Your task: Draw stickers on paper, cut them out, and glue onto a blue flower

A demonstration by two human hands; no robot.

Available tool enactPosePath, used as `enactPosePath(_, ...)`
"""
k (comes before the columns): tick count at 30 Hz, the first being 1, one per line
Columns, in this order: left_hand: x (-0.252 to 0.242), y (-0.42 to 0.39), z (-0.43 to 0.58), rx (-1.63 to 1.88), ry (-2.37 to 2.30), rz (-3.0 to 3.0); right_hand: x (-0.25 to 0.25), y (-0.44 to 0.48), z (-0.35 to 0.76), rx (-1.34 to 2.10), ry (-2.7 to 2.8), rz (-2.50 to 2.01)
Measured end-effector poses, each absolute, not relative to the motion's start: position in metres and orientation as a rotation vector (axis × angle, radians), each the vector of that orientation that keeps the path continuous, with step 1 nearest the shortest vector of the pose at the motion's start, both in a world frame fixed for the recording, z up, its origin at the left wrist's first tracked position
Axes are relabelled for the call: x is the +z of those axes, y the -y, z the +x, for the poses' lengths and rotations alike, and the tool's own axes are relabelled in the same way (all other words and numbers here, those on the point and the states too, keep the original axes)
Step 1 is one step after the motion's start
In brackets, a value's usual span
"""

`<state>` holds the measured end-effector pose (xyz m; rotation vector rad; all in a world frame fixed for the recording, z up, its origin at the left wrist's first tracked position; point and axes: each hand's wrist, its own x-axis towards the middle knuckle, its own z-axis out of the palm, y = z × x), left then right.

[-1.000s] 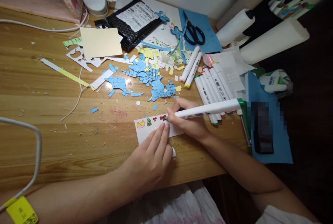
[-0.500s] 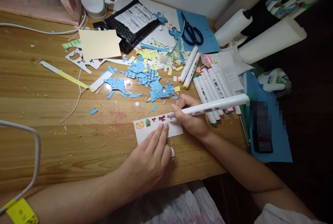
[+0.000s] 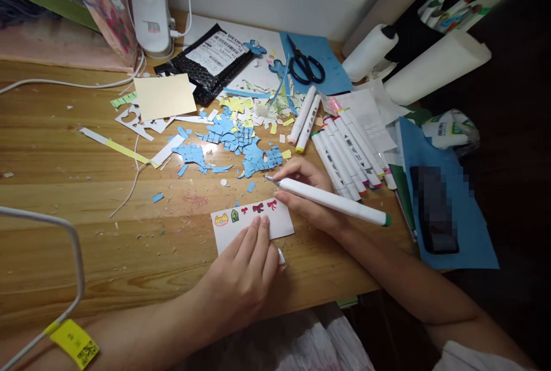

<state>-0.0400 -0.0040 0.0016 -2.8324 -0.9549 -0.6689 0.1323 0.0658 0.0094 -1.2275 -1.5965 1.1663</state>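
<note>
A white paper card [image 3: 252, 223] with small drawings along its top edge (a yellow face, a green house, three red bows) lies on the wooden desk [image 3: 86, 187]. My left hand [image 3: 243, 270] rests on the card, fingers flat and together, pinning it down; a small white cap [image 3: 281, 256] shows beside its thumb. My right hand [image 3: 312, 196] grips a white marker [image 3: 331, 201] with a green end, its tip lifted off the card and pointing left over the desk.
Blue and yellow paper scraps [image 3: 235, 135] lie beyond the card. A row of markers [image 3: 348, 153] sits to the right, scissors [image 3: 303, 64] on blue paper behind. A black packet [image 3: 206, 61], cream card [image 3: 163, 96], white lamp base [image 3: 150, 15] and paper rolls [image 3: 434, 64] stand at the back.
My right hand has lifted the marker tip off the card and swung the pen so its green end points down-right. A third red bow now shows. The view shifted slightly.
</note>
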Motion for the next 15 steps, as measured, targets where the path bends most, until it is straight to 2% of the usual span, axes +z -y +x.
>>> enactPosePath(15,-0.0034,0.0020,-0.0405,-0.627,0.883,-2.835,0.0059,-0.0552,0.1228,1.061,1.886,-1.418)
